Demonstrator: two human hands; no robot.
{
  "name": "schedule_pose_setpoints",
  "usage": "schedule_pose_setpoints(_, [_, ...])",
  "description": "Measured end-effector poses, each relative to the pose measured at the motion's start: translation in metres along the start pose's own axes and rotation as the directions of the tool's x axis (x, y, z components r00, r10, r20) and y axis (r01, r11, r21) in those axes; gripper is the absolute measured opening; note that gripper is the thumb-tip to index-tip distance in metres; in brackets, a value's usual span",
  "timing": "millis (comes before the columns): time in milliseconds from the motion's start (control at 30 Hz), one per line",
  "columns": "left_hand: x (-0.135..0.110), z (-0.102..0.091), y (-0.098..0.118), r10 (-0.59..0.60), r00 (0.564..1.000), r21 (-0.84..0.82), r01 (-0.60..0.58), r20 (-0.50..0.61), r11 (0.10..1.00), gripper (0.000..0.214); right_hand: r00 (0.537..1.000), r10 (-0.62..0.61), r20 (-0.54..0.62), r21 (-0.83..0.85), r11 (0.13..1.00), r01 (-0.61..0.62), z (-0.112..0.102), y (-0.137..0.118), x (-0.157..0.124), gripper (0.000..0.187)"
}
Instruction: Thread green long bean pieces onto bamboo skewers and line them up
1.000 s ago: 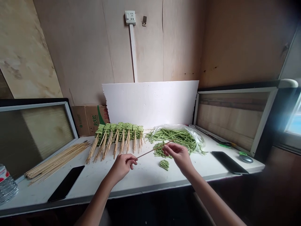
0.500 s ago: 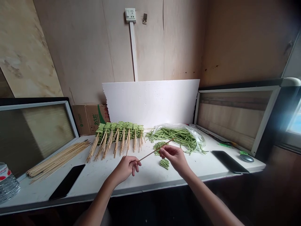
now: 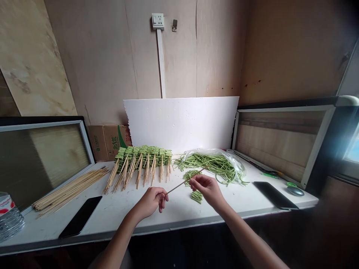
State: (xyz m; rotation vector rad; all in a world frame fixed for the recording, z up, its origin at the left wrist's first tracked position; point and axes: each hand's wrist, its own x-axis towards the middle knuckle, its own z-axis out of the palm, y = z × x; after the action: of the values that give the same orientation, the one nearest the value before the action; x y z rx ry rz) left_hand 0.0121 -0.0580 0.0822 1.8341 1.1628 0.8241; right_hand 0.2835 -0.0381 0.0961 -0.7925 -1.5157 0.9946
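Left hand (image 3: 153, 201) is gripping a bamboo skewer (image 3: 176, 187) at its near-left end; right hand (image 3: 206, 187) is pinching it farther right.

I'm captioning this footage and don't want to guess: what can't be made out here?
In the head view:
Lower end of the skewer: hidden by the left hand.
Whether the right hand pinches a bean piece: hidden by that hand.
Left side of the bottle: cut off by the left edge.
Right end of the cardboard box: behind the white board.
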Motion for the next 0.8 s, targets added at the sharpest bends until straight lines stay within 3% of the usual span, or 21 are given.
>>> schedule_pose_setpoints(133, [0.0, 0.0, 0.0, -0.026, 0.999, -0.022, 0.027, 0.036, 0.999, 0.034, 1.0, 0.007, 0.027, -0.004, 1.0, -0.007, -0.002, 0.001, 0.001, 0.042])
schedule_pose_setpoints(300, [0.002, 0.006, 0.0, 0.021, 0.995, -0.047, -0.026, -0.093, 0.999, 0.034, 1.0, 0.012, 0.002, 0.004, 1.0, -0.012, -0.001, 0.005, 0.003, 0.044])
schedule_pose_setpoints(400, [0.005, 0.008, -0.002, 0.041, 0.993, -0.041, -0.045, -0.115, 0.998, 0.033, 1.0, 0.01, 0.022, -0.001, 1.0, -0.01, -0.002, 0.009, 0.004, 0.045])
schedule_pose_setpoints(467, [0.008, 0.006, -0.008, 0.044, 0.988, -0.028, -0.049, -0.149, 0.998, 0.031, 0.998, 0.013, 0.054, -0.059, 0.998, -0.009, -0.009, 0.014, 0.006, 0.048])
schedule_pose_setpoints(533, [0.011, 0.003, -0.015, 0.041, 0.976, -0.014, -0.045, -0.212, 0.999, 0.028, 0.996, 0.0, 0.086, -0.225, 0.974, 0.019, -0.021, 0.022, 0.008, 0.047])
schedule_pose_setpoints(600, [0.013, -0.001, -0.021, 0.032, 0.96, -0.002, -0.034, -0.277, 0.999, 0.026, 0.993, 0.002, 0.12, -0.478, 0.877, 0.056, -0.037, 0.034, 0.011, 0.036])
schedule_pose_setpoints(667, [0.015, -0.004, -0.026, 0.023, 0.946, 0.001, -0.024, -0.322, 1.0, 0.024, 0.985, 0.077, 0.154, -0.683, 0.729, 0.05, -0.051, 0.045, 0.012, 0.022])
schedule_pose_setpoints(800, [0.017, -0.007, -0.031, 0.015, 0.935, -0.001, -0.016, -0.353, 1.0, 0.025, 0.959, 0.213, 0.187, -0.826, 0.563, 0.036, -0.061, 0.059, 0.012, 0.008])
